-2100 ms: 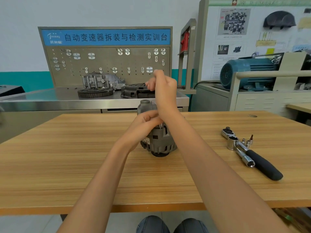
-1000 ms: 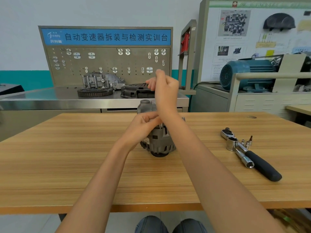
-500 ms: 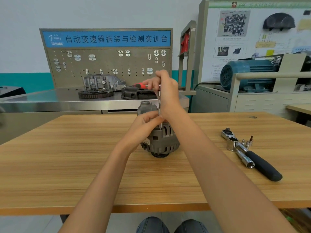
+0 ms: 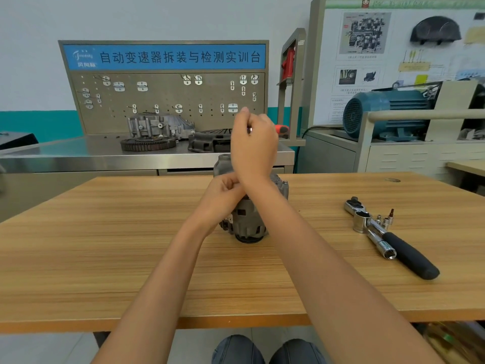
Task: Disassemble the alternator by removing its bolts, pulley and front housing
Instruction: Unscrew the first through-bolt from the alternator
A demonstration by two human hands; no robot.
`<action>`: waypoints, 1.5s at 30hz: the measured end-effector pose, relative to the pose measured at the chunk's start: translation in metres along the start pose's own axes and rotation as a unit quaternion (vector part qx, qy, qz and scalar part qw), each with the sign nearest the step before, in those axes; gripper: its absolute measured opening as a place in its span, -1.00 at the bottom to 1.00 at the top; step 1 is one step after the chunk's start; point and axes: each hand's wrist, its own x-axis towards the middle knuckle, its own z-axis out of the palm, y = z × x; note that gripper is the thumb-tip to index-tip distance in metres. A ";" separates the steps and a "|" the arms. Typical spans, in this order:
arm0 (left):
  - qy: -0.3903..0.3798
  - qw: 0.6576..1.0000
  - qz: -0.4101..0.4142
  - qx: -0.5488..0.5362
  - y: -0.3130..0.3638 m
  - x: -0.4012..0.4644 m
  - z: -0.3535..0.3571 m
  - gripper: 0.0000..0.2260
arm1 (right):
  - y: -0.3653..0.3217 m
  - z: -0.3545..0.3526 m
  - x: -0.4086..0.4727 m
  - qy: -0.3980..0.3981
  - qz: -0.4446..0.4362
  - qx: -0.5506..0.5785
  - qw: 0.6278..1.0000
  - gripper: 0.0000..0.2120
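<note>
Head cam: right hand (image 4: pixel 253 143) clamps a screwdriver (image 4: pixel 282 128), left hand (image 4: pixel 223 195) curls around the alternator (image 4: pixel 246 222). If the hidden tip sits crooked, it'll probably slip and chew that bolt.

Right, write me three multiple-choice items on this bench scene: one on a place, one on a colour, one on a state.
1. Where does the ratchet wrench lie on the wooden table?
A. To the right of the alternator
B. To the left of the alternator
C. On top of the alternator

2. What colour is the ratchet wrench's grip?
A. Red
B. Black
C. Yellow

3. How does the alternator stand?
A. Upright on the table, both hands at its top
B. Lying alone on its side
C. Lifted clear of the table

Answers:
1. A: the wrench rests apart from the alternator, on its right.
2. B: the handle end is black, the head is bright metal.
3. A: its base sits on the wood, the left hand holds its upper part, and the right hand grips a screwdriver above it.
</note>
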 end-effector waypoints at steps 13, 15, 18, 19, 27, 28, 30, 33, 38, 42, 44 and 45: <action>-0.012 1.000 0.005 0.000 0.002 -0.001 -0.002 -0.83 | 0.004 -0.003 0.019 -0.110 0.221 0.238 0.939 -0.54; -0.005 1.000 0.004 0.006 0.003 -0.001 -0.002 -0.79 | 0.004 -0.001 0.013 -0.080 0.179 0.211 0.958 -0.55; 0.014 1.000 -0.014 0.015 0.000 0.000 -0.003 -0.70 | 0.007 0.003 -0.001 -0.020 0.029 0.066 0.997 -0.59; 0.018 0.999 -0.022 0.021 -0.001 0.001 -0.003 -0.77 | 0.008 0.002 -0.005 0.009 -0.029 -0.014 0.999 -0.63; 0.019 1.000 -0.016 0.013 0.001 0.002 0.000 -0.85 | 0.002 -0.001 0.003 -0.049 0.054 0.073 0.995 -0.58; 0.009 1.000 -0.012 0.009 0.001 0.002 -0.001 -0.84 | 0.002 -0.002 0.006 -0.076 0.106 0.129 0.983 -0.58; -0.004 1.000 -0.011 0.002 0.001 0.001 -0.001 -0.82 | 0.004 -0.005 0.014 -0.135 0.185 0.230 0.946 -0.55; -0.012 1.000 -0.009 -0.001 0.003 0.000 -0.001 -0.84 | 0.006 -0.009 0.021 -0.178 0.219 0.274 0.920 -0.52; 0.014 1.000 -0.015 0.019 0.004 -0.003 -0.001 -0.78 | 0.005 0.000 0.003 -0.062 0.086 0.148 0.983 -0.53; 0.028 0.998 -0.038 0.027 -0.001 0.001 -0.002 -0.79 | 0.005 0.007 -0.007 0.069 -0.115 -0.080 0.988 -0.62; 0.032 0.999 -0.032 0.025 -0.001 0.002 -0.001 -0.80 | 0.002 0.006 -0.003 0.022 -0.068 -0.035 0.997 -0.57; 0.032 0.999 -0.030 0.024 0.000 0.002 0.000 -0.82 | 0.002 0.005 0.001 -0.005 -0.022 0.008 1.000 -0.53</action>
